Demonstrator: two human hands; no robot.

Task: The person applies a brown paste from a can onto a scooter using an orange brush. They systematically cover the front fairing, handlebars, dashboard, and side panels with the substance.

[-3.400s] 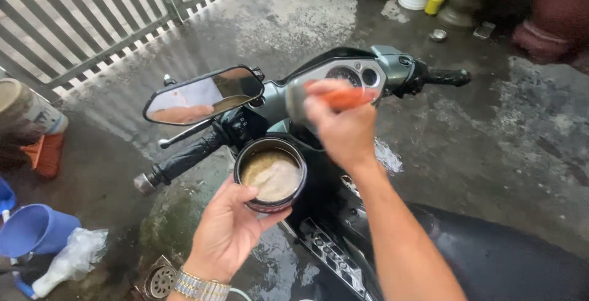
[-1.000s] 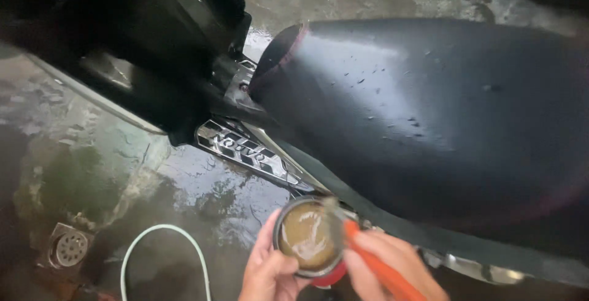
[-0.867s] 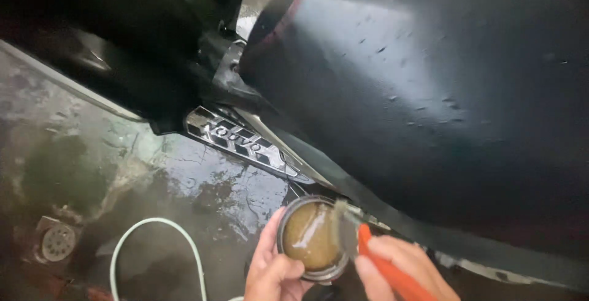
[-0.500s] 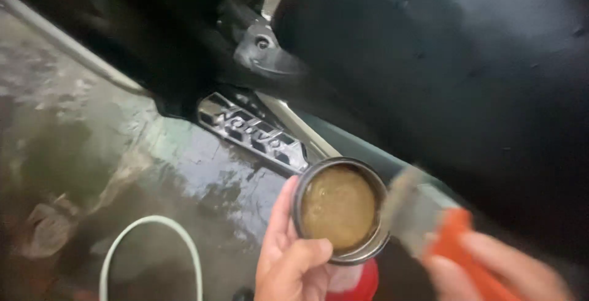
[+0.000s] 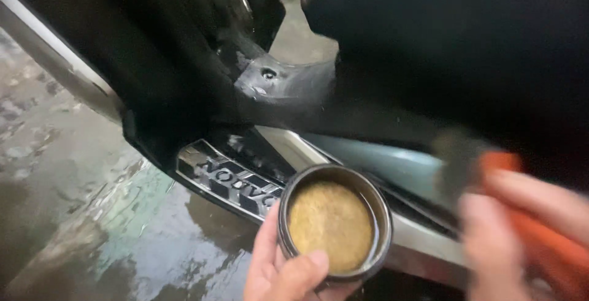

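The left hand [image 5: 279,270] comes up from the bottom edge at lower centre, cut off below the palm, and holds a round dark tin [image 5: 334,221]. Its grip is closed on the tin: the thumb lies over the near rim and the fingers wrap the left wall, though most of them are hidden behind it. The tin is open and tilted toward the camera, filled nearly to the rim with a yellow-brown paste [image 5: 330,224].

The right hand [image 5: 521,233] sits at the lower right, badly blurred and cut off by the right and bottom edges. It is wrapped around an orange handle [image 5: 543,249], so that grip is closed too, but single fingers are hard to tell apart. At the handle's upper left end is a grey smear, the brush head [image 5: 457,166], too blurred to show bristles; it hangs right of the tin and clear of it, in front of the scooter's side panel [image 5: 380,163].

Behind both hands the black scooter [image 5: 184,68] fills the top of the frame, mostly lost in shadow. A chrome badge [image 5: 236,181] on its lower edge shows just left of the tin. Wet concrete floor [image 5: 73,215] takes up the lower left.
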